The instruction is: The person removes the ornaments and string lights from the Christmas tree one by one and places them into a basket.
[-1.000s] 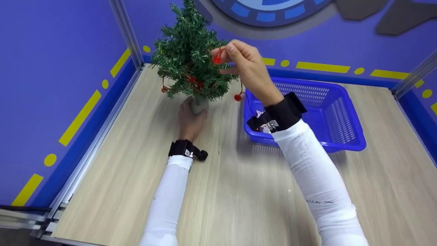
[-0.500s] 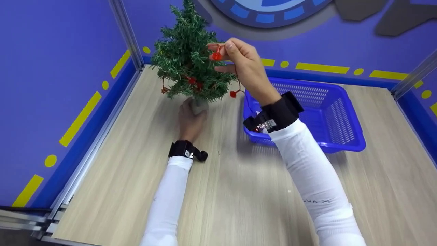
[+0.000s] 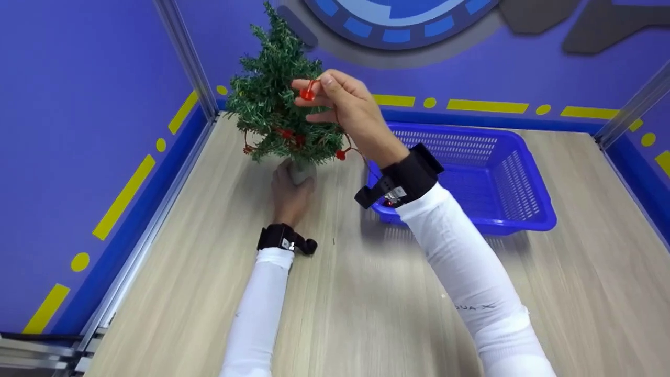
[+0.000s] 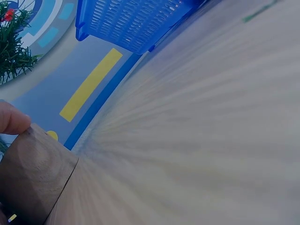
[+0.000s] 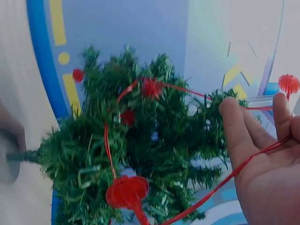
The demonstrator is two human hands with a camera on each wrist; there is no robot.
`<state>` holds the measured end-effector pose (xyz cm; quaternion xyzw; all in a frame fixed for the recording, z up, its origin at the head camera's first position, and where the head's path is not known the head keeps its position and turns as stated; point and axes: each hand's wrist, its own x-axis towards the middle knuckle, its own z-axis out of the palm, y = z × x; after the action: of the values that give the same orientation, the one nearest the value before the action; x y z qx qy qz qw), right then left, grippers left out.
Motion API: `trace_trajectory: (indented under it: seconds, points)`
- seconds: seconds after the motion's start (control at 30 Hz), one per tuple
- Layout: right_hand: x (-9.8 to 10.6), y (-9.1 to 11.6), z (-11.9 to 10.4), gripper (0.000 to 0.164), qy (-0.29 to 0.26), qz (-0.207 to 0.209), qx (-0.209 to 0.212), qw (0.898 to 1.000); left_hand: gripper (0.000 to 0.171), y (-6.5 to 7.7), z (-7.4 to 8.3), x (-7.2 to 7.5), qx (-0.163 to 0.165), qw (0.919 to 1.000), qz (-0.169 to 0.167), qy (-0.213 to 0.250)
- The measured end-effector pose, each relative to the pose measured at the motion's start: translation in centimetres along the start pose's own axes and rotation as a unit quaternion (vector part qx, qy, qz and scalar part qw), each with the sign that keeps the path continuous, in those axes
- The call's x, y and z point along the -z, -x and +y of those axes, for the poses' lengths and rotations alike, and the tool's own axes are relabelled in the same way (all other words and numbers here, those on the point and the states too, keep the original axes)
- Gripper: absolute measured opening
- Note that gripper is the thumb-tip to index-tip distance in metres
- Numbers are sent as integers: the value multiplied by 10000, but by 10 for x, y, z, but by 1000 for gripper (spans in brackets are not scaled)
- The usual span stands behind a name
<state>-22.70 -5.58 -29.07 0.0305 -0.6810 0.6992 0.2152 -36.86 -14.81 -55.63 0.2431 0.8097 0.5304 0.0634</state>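
Note:
A small green artificial Christmas tree point(image 3: 272, 86) stands at the back left of the table. My left hand point(image 3: 292, 196) grips its pale base point(image 3: 302, 172), whose side point(image 4: 37, 173) looks wood-grained in the left wrist view. Beside the upper branches, my right hand point(image 3: 353, 110) pinches the red cord of a string of small red lanterns between thumb and index finger. One lantern point(image 3: 307, 95) dangles at those fingertips; another lantern point(image 3: 341, 154) hangs lower, beneath the hand. More lanterns point(image 5: 152, 88) rest among the branches, joined by the cord point(image 5: 215, 190).
To the right of the tree sits a blue plastic basket point(image 3: 515, 224) with perforated walls. Something shiny lies in its near left corner, mostly hidden by my right wrist strap point(image 3: 411, 178). Blue printed panels point(image 3: 94, 104) enclose the table's left and back.
My right hand has moved left, closer to the tree, drawing the cord and its hanging lantern along. The left hand stays on the base. The head view has shifted slightly.

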Motion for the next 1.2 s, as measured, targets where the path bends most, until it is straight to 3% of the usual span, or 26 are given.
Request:
trace_trajectory:
  seconds: [0.33,0.57,0.77,1.2]
  points:
    - [-17,-2,2,30,51,56,-187,9998,76,5,-7,-2,161,9998,30,72]
    - [-21,-1,2,31,-84,-323,-182,9993,76,4,-7,-4,169,9998,66,17]
    - [-13,8,8,31,125,-369,277,9989,76,0,-6,-5,7,10000,28,44]
    - [26,48,-6,31,558,370,1383,9881,79,1,3,1,18,9999,119,-51]
